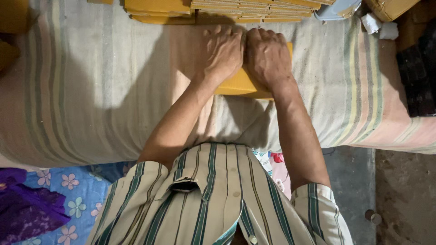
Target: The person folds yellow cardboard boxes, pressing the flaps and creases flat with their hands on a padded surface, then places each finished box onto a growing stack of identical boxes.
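I'm pressing both hands, left hand (223, 51) and right hand (268, 56), palms down with fingers flat and gripping nothing, side by side onto a yellow cardboard piece (240, 84) lying on the striped bed cover (91, 90), flattening it near the stacked yellow cardboard (218, 10).

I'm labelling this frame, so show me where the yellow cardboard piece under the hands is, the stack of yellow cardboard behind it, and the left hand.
yellow cardboard piece (236, 85), head view, bare near edge.
stack of yellow cardboard (159, 6), head view, top sheet.
left hand (222, 52), head view, back of hand.
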### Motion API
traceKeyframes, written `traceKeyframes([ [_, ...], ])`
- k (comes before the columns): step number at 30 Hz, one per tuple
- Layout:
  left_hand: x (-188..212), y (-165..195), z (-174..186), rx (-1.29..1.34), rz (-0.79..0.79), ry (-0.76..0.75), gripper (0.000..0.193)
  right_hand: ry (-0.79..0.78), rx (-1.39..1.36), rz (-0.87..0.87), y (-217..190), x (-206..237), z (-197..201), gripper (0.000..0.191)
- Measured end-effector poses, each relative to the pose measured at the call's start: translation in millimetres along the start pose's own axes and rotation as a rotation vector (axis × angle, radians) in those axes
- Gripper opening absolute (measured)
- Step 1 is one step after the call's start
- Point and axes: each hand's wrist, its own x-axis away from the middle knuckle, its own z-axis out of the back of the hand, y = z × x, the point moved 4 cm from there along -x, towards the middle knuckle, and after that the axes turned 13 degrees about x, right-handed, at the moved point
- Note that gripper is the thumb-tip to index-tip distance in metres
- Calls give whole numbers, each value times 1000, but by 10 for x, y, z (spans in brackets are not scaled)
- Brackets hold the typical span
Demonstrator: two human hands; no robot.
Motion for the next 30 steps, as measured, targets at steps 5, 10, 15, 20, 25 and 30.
traceKeyframes([
  [5, 151, 93, 236, 126, -61, -27, 47, 257, 90, -48, 216, 238, 12, 41],
  [10, 527, 233, 501, 73, -260, -134, 79, 231, 146, -22, 295, 427, 25, 55],
  [15, 714, 277, 494, 13, -147, -314, 131, 129, 36, 191, -114, 549, 194, 83],
  [20, 786, 395, 402, -382, -224, 15, 124, 109, 190, 249, -383, 694, 243, 102],
  [25, 845, 155, 435, 11, -124, -177, 134, 22, 313, 153, -100, 714, 182, 121],
  [30, 912, 79, 560, -393, -183, 31, 107, 19, 317, 14, 148, 893, 180, 129],
])
